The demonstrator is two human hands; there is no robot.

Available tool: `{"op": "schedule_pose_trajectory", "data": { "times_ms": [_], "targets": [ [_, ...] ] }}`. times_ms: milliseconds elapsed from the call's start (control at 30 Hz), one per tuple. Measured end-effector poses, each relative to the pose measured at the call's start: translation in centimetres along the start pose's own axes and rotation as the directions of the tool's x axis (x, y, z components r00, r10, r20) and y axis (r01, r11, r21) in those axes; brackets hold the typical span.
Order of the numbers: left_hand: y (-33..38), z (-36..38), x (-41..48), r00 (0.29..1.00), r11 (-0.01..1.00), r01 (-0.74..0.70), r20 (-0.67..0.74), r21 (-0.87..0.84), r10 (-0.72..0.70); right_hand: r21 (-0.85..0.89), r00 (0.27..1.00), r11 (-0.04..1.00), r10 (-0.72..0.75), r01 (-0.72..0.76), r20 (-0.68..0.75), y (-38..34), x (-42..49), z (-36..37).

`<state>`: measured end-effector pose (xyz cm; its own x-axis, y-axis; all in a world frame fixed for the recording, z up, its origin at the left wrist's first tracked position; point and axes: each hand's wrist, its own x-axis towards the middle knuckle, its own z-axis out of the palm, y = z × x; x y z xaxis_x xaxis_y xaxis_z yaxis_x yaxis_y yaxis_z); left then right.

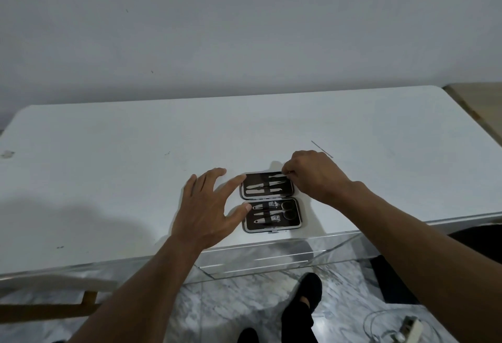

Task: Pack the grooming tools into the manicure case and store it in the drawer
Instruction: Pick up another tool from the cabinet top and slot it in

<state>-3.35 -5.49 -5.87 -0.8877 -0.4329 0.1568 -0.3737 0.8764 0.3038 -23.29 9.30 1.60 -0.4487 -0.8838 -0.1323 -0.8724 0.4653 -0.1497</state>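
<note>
Manicure case point(271, 202) braced at frame centre by splayed, empty left hand point(209, 208); right hand point(316, 175) fingertips pinched on thin tool point(282, 173), being seated in upper half

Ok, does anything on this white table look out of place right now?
Yes. One thin metal grooming tool lies loose on the white table, behind the right hand and apart from the open black manicure case. Every other tool sits in the case. The left hand rests at the case's left edge.
</note>
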Motion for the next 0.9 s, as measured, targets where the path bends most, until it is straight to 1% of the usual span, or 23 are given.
{"op": "schedule_pose_trajectory", "data": {
  "times_ms": [100,233,467,900],
  "targets": [
    [-0.1,0.1,0.1,1.0,1.0,0.001,0.002,-0.005,-0.001,-0.004,1.0,1.0,0.005,-0.004,0.015,-0.3,0.2,-0.1],
    [-0.1,0.1,0.2,1.0,1.0,0.001,0.003,-0.015,-0.001,0.04,0.999,0.999,-0.003,0.002,0.047,-0.6,0.4,0.0],
    [-0.1,0.1,0.1,1.0,1.0,0.006,-0.003,-0.018,-0.006,0.016,0.999,0.999,-0.035,0.035,0.006,-1.2,0.6,0.4],
    [0.0,0.0,0.1,1.0,1.0,0.009,0.001,-0.017,-0.009,0.078,0.999,0.996,0.034,-0.036,0.026,-2.0,1.6,1.1]
  ]
}}
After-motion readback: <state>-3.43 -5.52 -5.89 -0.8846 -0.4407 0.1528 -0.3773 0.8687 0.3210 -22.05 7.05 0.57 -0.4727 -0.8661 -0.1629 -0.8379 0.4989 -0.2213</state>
